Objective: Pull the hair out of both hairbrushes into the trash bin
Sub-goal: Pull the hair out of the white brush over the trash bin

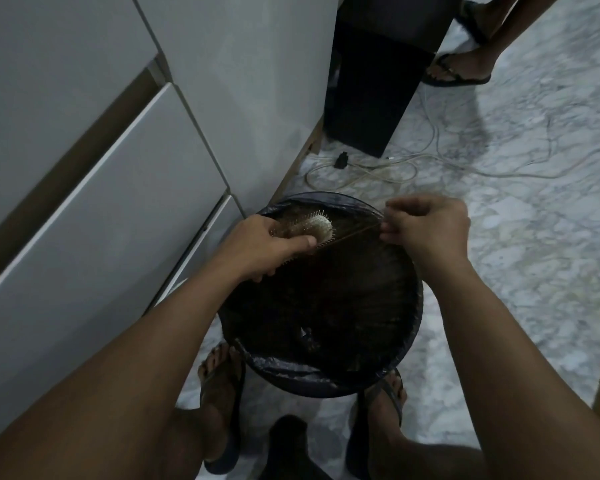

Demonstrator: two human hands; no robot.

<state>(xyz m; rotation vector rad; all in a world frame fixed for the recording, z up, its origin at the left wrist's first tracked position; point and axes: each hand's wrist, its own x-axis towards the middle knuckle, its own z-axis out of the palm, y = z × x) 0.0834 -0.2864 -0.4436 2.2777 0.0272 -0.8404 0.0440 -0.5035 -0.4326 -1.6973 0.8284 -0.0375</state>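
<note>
Above the far rim of the bin (326, 379), at frame centre, the left hand (260, 244) is gripping the brush (321, 228) while the right hand (426, 226) is pinching hair (354, 234), stretching taut rightward from the bristles.

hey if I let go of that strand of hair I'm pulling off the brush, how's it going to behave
Probably floppy: the hair looks straight only because it is stretched between the hairbrush and your right hand. Likely very light, so it may drift or cling instead of dropping into the trash bin.
</note>
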